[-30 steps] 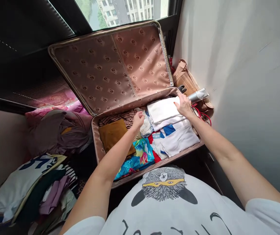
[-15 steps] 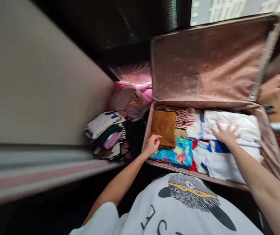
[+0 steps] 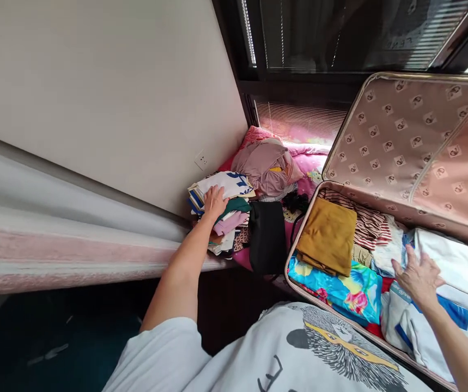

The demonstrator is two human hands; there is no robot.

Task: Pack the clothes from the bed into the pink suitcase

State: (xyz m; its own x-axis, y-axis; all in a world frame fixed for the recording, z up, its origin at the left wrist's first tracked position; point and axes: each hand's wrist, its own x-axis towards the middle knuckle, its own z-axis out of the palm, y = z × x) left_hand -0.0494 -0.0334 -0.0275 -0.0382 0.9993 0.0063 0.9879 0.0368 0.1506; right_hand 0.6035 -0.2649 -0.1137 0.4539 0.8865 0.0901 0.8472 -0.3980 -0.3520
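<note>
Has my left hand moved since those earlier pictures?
Yes: against the suitcase, your left hand has moved left, from over its contents to the stacked clothes.

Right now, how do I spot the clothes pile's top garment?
From the open suitcase, look left to the clothes pile by the wall. The top garment, under the left hand, is white. Its dark-blue print sets it apart from the green cloth and purple cloth below.

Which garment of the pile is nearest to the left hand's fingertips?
The white garment with blue markings, on top under the left hand; the green garment and the purple one lie lower.
</note>
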